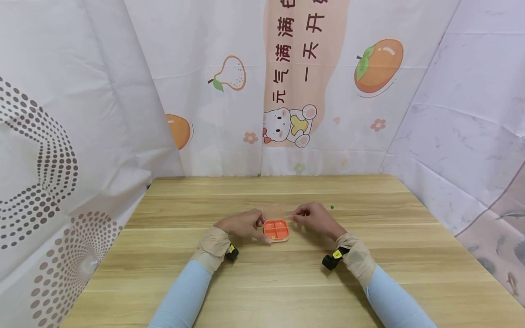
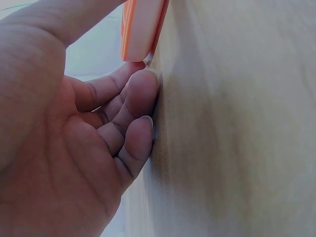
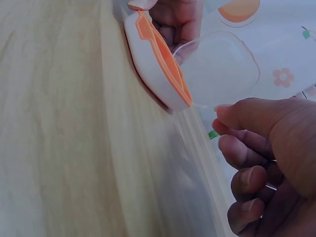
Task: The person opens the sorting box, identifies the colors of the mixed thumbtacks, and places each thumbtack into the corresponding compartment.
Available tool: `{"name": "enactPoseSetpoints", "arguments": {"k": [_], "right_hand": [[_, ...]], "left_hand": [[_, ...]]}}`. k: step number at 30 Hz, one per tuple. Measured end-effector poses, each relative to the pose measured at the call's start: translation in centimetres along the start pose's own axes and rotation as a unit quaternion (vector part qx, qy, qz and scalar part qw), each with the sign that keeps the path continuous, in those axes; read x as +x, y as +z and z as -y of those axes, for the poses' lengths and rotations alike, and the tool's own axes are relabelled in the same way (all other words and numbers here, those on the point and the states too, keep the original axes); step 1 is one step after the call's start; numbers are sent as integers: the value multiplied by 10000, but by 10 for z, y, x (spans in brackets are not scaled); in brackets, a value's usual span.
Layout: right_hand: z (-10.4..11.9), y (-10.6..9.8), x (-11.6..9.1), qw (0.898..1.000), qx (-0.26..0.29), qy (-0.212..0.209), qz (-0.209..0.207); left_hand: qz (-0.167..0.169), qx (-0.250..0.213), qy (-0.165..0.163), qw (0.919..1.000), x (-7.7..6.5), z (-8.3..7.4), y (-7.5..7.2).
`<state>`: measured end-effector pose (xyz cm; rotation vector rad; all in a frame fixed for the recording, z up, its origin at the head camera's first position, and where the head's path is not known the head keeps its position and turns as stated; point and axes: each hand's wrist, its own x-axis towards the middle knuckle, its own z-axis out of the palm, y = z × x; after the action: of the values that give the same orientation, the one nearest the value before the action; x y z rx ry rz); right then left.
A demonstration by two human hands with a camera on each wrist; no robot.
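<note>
Light-blue fabric sleeves [image 1: 180,291]: nearest, above the pale wood-grain table [image 1: 287,296].
Orange-and-white four-compartment plastic box [image 1: 281,233]: sat toward the table's far edge, midway between corners; unidentifiable yellowish speck near-left.
Clear plastic lid [image 3: 217,69]: open.
Left hand [image 1: 244,224]: gripped the box.
Right hand [image 1: 316,219]: fingertips beside the lid; pinch uncertain.
Box work: seemingly steadying; next called for stillness.
</note>
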<state>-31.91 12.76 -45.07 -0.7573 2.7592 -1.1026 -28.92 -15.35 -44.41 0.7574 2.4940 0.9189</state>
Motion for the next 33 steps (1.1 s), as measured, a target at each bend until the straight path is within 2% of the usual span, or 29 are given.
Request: {"name": "enactPoseSetpoints", "arguments": {"k": [21, 33], "right_hand": [[-21, -9, -1, 9996, -10, 233, -165], [-23, -12, 0, 9994, -43, 255, -228]], "left_hand": [[20, 42, 6, 10000, -1, -1, 0], [5, 2, 22, 10000, -1, -2, -1]]}}
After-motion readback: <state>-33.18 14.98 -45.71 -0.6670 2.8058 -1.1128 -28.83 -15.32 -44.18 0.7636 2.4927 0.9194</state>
